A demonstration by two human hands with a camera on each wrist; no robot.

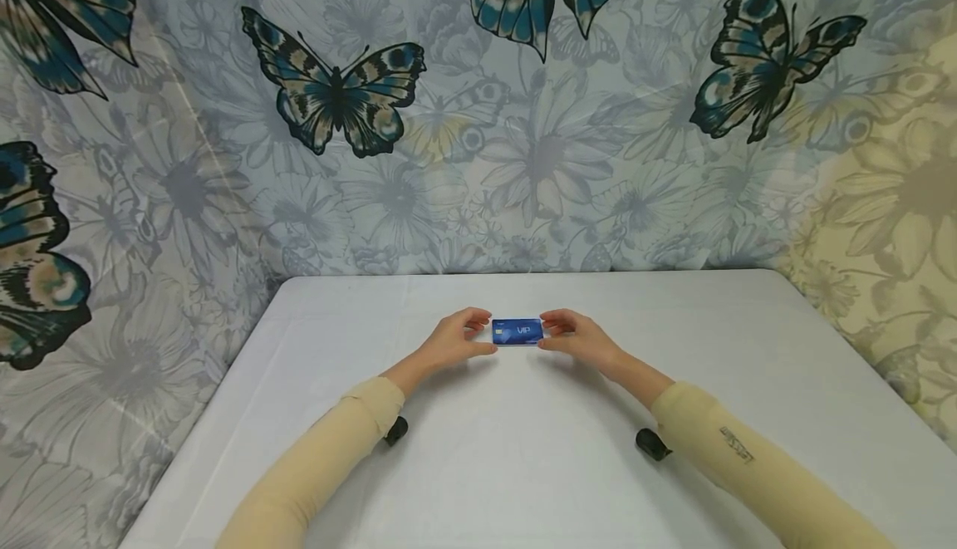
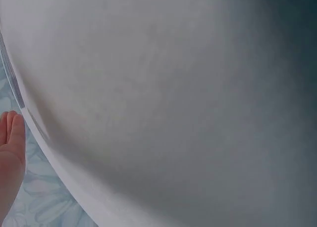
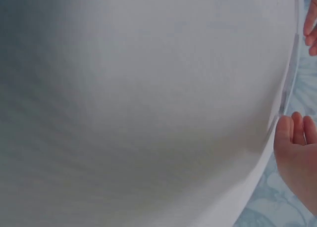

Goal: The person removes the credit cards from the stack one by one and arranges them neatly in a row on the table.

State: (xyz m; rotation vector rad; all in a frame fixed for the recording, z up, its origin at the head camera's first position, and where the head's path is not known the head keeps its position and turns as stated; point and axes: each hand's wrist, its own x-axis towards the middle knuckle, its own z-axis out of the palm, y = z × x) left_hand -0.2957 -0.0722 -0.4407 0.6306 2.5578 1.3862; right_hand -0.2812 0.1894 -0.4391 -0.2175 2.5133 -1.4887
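A small blue card [image 1: 517,331] printed "VIP", with a gold chip square at its left, lies flat over the white table in the head view. At its left end is my left hand [image 1: 454,339], thumb tip by the near corner and fingers at the far corner. My right hand [image 1: 583,340] mirrors it at the other end, its fingertips right at the card's edge. Both hands have loosely bent fingers with the thumb apart. The left wrist view catches part of my left hand [image 2: 11,148] at its edge; the right wrist view has my right hand [image 3: 294,148] with straight fingers.
The white tabletop [image 1: 516,466] spreads around the hands and fills most of both wrist views. Beyond its back edge hangs a cloth [image 1: 538,167] with flowers and butterflies. A black wrist device [image 1: 654,444] sits under the right sleeve, another [image 1: 397,430] under the left.
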